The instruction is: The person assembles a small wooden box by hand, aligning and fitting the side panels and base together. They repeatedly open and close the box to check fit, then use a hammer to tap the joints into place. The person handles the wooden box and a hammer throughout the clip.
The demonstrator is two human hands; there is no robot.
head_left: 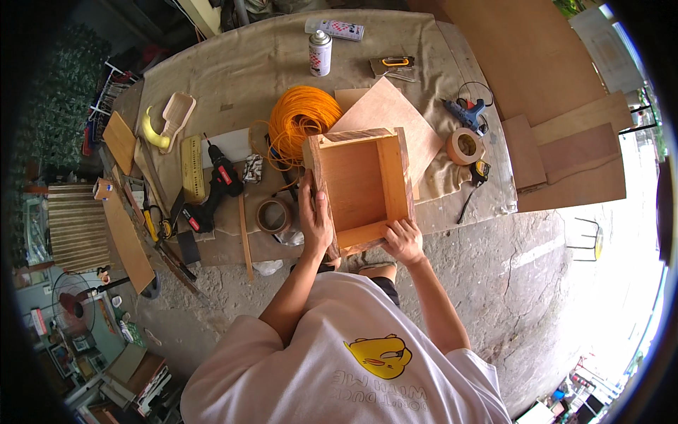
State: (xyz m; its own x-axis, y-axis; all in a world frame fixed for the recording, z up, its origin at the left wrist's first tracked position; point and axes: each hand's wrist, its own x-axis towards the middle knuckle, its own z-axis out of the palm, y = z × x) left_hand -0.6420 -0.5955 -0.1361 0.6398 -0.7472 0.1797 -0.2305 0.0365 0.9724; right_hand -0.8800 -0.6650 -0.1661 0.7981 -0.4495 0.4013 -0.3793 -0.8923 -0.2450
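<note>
Head: box (357,187) between hands (317,220) (404,242) (seemingly gripped).

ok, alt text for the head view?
The left hand and right hand hold an open wooden box by its left side and lower right corner. The cloth-covered table ahead carries coiled orange cord, a drill and a spray can.

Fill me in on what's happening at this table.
A person in a white shirt holds an open wooden box at the near side of the table. The left hand grips its left wall; the right hand holds it near the lower right corner. Beyond it are a thin wooden sheet and a coil of orange cord. A drill lies to the left.
</note>
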